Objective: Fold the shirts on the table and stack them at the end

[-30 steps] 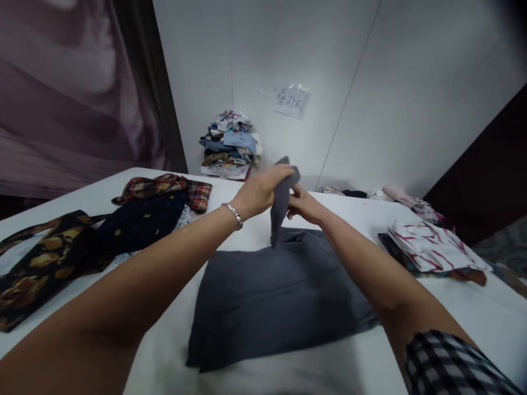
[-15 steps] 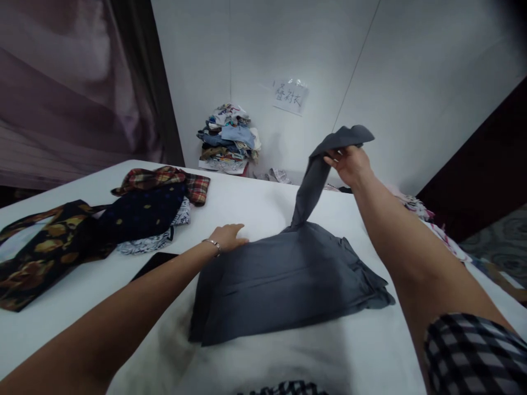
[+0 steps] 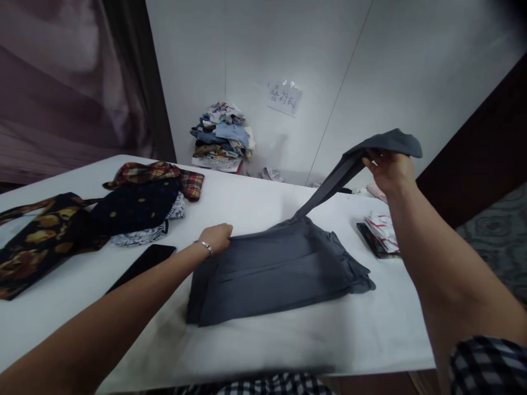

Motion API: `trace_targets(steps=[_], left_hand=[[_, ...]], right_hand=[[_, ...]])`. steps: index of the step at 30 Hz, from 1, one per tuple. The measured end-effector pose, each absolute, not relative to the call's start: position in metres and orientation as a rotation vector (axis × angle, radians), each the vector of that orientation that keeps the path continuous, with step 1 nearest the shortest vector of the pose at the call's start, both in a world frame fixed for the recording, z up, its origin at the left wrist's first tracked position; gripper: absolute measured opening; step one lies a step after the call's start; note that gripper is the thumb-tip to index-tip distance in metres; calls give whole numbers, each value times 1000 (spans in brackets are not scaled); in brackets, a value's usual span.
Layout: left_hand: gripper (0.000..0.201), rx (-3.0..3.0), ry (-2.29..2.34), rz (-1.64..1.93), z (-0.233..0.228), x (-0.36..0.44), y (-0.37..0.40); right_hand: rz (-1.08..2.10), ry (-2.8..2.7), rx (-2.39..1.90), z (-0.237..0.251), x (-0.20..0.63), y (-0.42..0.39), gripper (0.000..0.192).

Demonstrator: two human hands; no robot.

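Best done by keeping the left hand [image 3: 218, 237] pressed flat on the near-left corner of the grey shirt [image 3: 275, 269] so the folded body stays put on the table [image 3: 255, 203], while drawing the sleeve [image 3: 354, 159] taut, without jerking. Right hand [image 3: 389, 170] raised, grip closed on the sleeve end. Folded body lying below and left of that grip; sleeve slanting down from it to the fold.
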State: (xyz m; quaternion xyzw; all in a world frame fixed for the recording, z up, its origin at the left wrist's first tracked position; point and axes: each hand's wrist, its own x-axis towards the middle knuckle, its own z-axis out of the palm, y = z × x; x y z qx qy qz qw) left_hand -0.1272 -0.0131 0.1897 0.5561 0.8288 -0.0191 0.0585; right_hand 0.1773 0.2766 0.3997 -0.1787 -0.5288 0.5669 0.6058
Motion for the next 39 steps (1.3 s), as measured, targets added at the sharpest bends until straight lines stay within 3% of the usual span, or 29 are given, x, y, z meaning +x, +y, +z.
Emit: trace_targets(steps=[5, 12, 18, 32, 39], left_hand=[[33, 1815, 2529, -31, 185, -98, -35], [34, 1968, 2483, 26, 167, -77, -59], [25, 1939, 2427, 39, 167, -72, -69], [13, 2082, 2333, 197, 168, -58, -90], [30, 1936, 2246, 413, 176, -61, -91]], right_hand=[[1241, -1178, -367, 400, 222, 254, 17], [932, -1223, -322, 373, 294, 174, 32], [766, -1114, -528, 334, 325, 130, 36], [520, -937, -702, 314, 335, 123, 42], [604, -1201, -551, 331, 305, 131, 39]])
